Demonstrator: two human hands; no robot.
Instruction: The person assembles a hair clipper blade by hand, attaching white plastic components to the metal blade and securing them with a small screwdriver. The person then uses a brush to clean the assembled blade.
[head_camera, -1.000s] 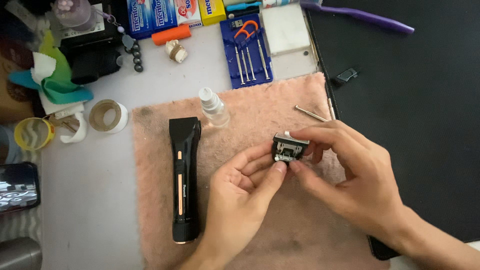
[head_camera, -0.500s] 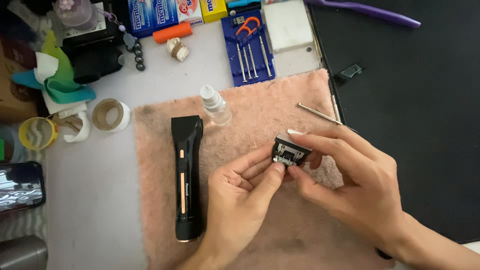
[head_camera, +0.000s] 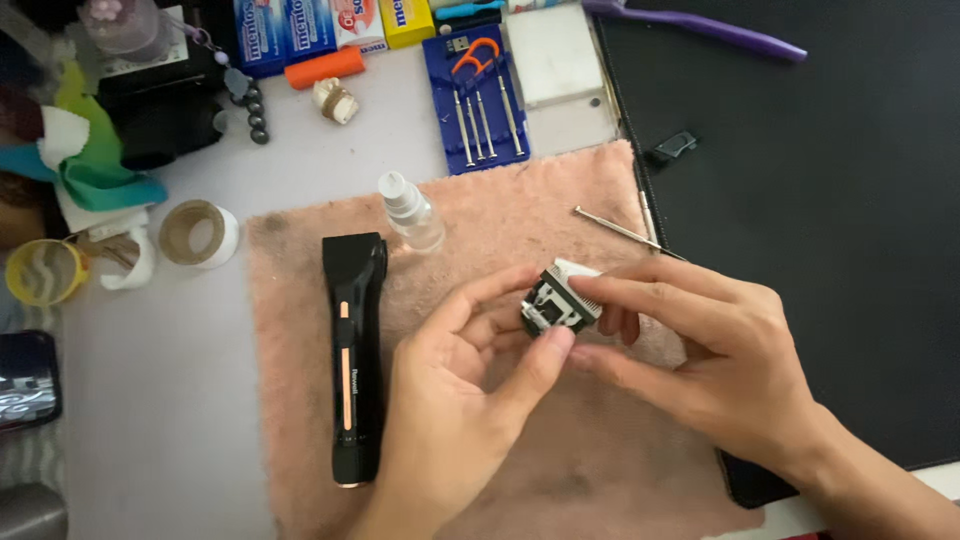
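Both the left hand (head_camera: 455, 400) and right hand (head_camera: 720, 360) still pinch the blade head (head_camera: 558, 300), seemingly tilted slightly since

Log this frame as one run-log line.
left hand: holds blade head | right hand: pinches blade head | trimmer body: lying on towel | screwdriver: on towel, untouched

Underside of blade head (head_camera: 556, 300) hidden by fingers of left hand (head_camera: 455, 400) and right hand (head_camera: 715, 370), phone (head_camera: 25, 380) cut by left edge, purple toothbrush (head_camera: 700, 25) cropped at top.
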